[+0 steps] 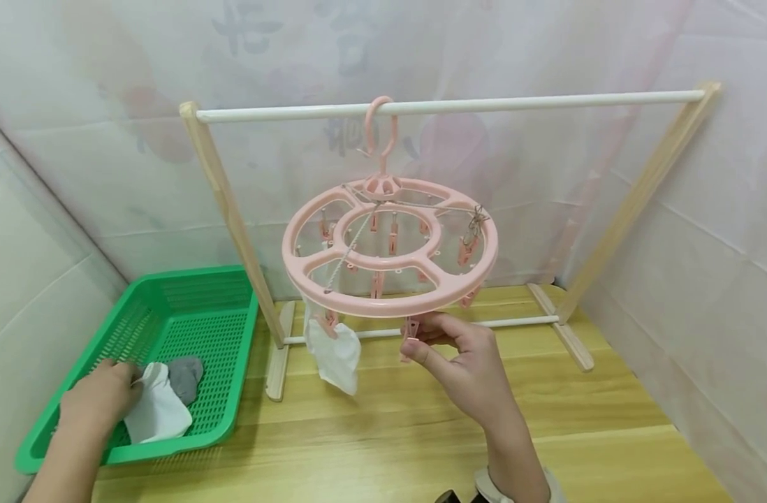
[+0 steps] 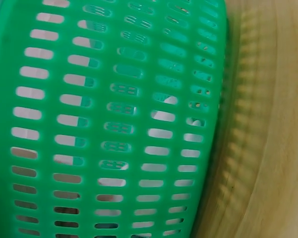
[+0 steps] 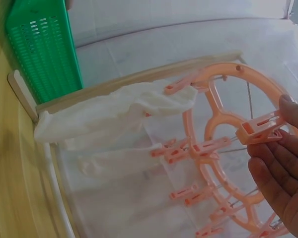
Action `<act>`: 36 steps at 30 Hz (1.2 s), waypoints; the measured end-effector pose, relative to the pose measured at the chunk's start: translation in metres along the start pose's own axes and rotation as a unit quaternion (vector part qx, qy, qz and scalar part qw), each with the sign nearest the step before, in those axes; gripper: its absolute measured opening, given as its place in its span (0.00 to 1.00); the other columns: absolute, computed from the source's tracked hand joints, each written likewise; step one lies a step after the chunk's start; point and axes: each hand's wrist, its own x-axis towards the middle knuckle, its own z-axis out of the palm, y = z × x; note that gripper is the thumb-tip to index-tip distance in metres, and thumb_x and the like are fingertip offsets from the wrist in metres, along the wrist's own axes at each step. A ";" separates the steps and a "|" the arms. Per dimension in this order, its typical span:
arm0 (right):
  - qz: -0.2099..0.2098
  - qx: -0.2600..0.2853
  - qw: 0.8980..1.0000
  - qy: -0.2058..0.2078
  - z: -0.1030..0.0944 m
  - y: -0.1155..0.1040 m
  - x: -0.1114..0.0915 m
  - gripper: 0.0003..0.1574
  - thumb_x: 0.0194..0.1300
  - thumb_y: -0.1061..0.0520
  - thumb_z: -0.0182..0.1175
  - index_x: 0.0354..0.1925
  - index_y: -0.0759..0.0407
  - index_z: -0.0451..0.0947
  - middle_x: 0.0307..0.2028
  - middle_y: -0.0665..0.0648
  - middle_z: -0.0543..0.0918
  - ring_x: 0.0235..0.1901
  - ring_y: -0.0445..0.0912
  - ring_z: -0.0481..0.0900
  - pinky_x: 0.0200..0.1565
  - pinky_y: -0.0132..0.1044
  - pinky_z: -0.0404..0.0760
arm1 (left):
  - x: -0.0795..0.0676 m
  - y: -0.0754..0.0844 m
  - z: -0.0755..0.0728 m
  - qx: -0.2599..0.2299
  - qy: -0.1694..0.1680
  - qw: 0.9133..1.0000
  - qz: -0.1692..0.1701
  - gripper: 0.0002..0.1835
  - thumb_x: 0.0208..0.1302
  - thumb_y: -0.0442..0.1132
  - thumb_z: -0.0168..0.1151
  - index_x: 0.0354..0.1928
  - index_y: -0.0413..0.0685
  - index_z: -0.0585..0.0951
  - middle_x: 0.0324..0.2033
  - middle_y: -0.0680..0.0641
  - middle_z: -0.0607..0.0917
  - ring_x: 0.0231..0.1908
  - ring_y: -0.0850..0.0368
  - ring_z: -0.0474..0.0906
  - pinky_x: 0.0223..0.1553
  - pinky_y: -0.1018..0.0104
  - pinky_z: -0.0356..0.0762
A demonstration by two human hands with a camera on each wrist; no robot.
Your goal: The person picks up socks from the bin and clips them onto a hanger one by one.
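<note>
**Steady on R, clean pickup on L**

Far L: green basket (image 1: 214, 342) on surface (image 1: 453, 454). L grip (image 1: 100, 395) is inside, at white sock (image 1: 160, 412); fingertips hidden, can't tell if it's pinching or just touching. Grey sock (image 1: 186, 377) lies right against it, so imo take white only: pinch near the edge, check nothing drags along, lift clear of the rim.

Mid: white item (image 1: 336, 356) hangs from front-L clip (image 1: 328, 323); best to bring fabric up w/o brushing it.

Mid-R: R grip (image 1: 468, 356) pinches pink clip (image 1: 411, 328) under the front of hanger ring (image 1: 383, 306). Can't tell if its jaws are parted. Rec: squeeze fully, feed fabric straight in, ease off slowly. Hook (image 1: 369, 129) just sits over white bar (image 1: 547, 103), prob swings, so steady the clip, don't yank down.
</note>
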 end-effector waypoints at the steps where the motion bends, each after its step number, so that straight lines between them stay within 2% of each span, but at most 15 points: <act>1: 0.003 -0.001 1.000 0.001 0.000 0.000 0.000 0.11 0.61 0.65 0.72 0.43 0.57 0.86 0.31 0.48 0.89 0.35 0.39 0.88 0.42 0.31 0.86 | -0.001 0.000 -0.001 0.000 0.015 1.000 0.002 0.18 0.71 0.39 0.60 0.54 0.30 0.78 0.49 0.23 0.75 0.45 0.22 0.75 0.36 0.34 0.78; 5: 0.008 0.000 1.000 0.003 0.002 0.000 -0.001 0.12 0.60 0.64 0.73 0.44 0.56 0.86 0.32 0.48 0.89 0.35 0.39 0.88 0.42 0.32 0.86 | -0.008 0.001 -0.005 -0.005 0.078 0.997 0.028 0.16 0.74 0.36 0.55 0.55 0.30 0.73 0.47 0.23 0.77 0.40 0.24 0.76 0.31 0.37 0.77; 10: 0.009 0.010 1.000 0.006 0.003 -0.002 0.000 0.15 0.59 0.65 0.74 0.45 0.56 0.87 0.33 0.47 0.90 0.35 0.39 0.88 0.41 0.32 0.87 | -0.018 0.006 -0.012 -0.027 0.110 0.993 0.044 0.12 0.81 0.36 0.42 0.57 0.36 0.64 0.39 0.27 0.81 0.29 0.35 0.80 0.21 0.50 0.73; 12: 0.008 0.013 1.000 0.008 0.004 -0.002 0.000 0.15 0.59 0.65 0.74 0.46 0.57 0.87 0.33 0.48 0.90 0.35 0.39 0.88 0.41 0.32 0.87 | -0.021 0.010 -0.016 -0.039 0.126 0.990 0.047 0.12 0.82 0.37 0.40 0.59 0.38 0.64 0.42 0.27 0.81 0.27 0.36 0.80 0.19 0.52 0.71; 15: 0.008 0.019 1.000 0.009 0.004 -0.001 0.002 0.16 0.59 0.65 0.74 0.46 0.57 0.87 0.33 0.48 0.90 0.35 0.40 0.89 0.40 0.32 0.87 | -0.026 0.020 -0.021 -0.054 0.173 0.981 0.065 0.11 0.82 0.37 0.43 0.59 0.40 0.67 0.47 0.27 0.81 0.27 0.37 0.80 0.18 0.54 0.70; 18: 0.009 0.025 1.000 0.008 0.004 -0.001 0.003 0.16 0.59 0.66 0.73 0.47 0.57 0.87 0.34 0.49 0.90 0.36 0.40 0.89 0.40 0.33 0.88 | -0.033 0.034 -0.025 -0.068 0.229 0.966 0.098 0.10 0.78 0.34 0.52 0.56 0.41 0.73 0.46 0.29 0.84 0.28 0.39 0.81 0.18 0.53 0.71; 23: 0.007 0.034 0.999 0.010 0.006 0.002 0.004 0.16 0.60 0.66 0.72 0.48 0.59 0.86 0.34 0.51 0.90 0.35 0.40 0.88 0.41 0.34 0.88 | -0.046 0.059 -0.037 -0.092 0.311 0.935 0.146 0.09 0.70 0.35 0.65 0.49 0.44 0.80 0.36 0.35 0.89 0.25 0.48 0.82 0.20 0.63 0.70; 26: 0.004 0.038 0.999 0.020 0.007 0.003 0.004 0.16 0.60 0.67 0.72 0.48 0.59 0.87 0.34 0.52 0.90 0.35 0.40 0.88 0.41 0.33 0.88 | -0.053 0.076 -0.045 -0.113 0.350 0.914 0.170 0.09 0.67 0.36 0.69 0.47 0.48 0.82 0.33 0.41 0.89 0.24 0.57 0.83 0.21 0.72 0.71; 28: 0.003 0.039 0.999 0.025 0.007 0.003 0.004 0.16 0.60 0.67 0.72 0.48 0.60 0.87 0.33 0.53 0.90 0.35 0.39 0.88 0.42 0.33 0.88 | -0.057 0.087 -0.050 -0.128 0.375 0.898 0.192 0.10 0.64 0.34 0.72 0.46 0.49 0.84 0.33 0.45 0.89 0.26 0.69 0.81 0.24 0.81 0.73; 30: 0.002 0.040 0.999 0.029 0.007 0.003 0.004 0.17 0.60 0.67 0.72 0.48 0.60 0.87 0.33 0.54 0.90 0.34 0.40 0.88 0.42 0.33 0.88 | -0.061 0.099 -0.053 -0.142 0.392 0.883 0.214 0.12 0.62 0.33 0.73 0.46 0.50 0.85 0.33 0.47 0.89 0.30 0.79 0.77 0.29 0.89 0.72; 32: 0.002 0.041 0.999 0.031 0.006 0.002 0.004 0.17 0.60 0.67 0.72 0.48 0.60 0.87 0.33 0.54 0.90 0.34 0.40 0.88 0.42 0.33 0.87 | -0.065 0.110 -0.055 -0.149 0.401 0.873 0.232 0.13 0.60 0.31 0.73 0.46 0.49 0.85 0.34 0.48 0.89 0.33 0.83 0.72 0.33 0.93 0.70; 36: 0.008 0.043 0.999 0.031 0.006 0.003 0.004 0.17 0.59 0.67 0.73 0.48 0.59 0.87 0.33 0.54 0.90 0.35 0.39 0.88 0.42 0.32 0.87 | -0.074 0.130 -0.059 -0.161 0.403 0.863 0.258 0.13 0.60 0.29 0.72 0.46 0.47 0.85 0.33 0.51 0.87 0.33 0.80 0.71 0.34 0.93 0.71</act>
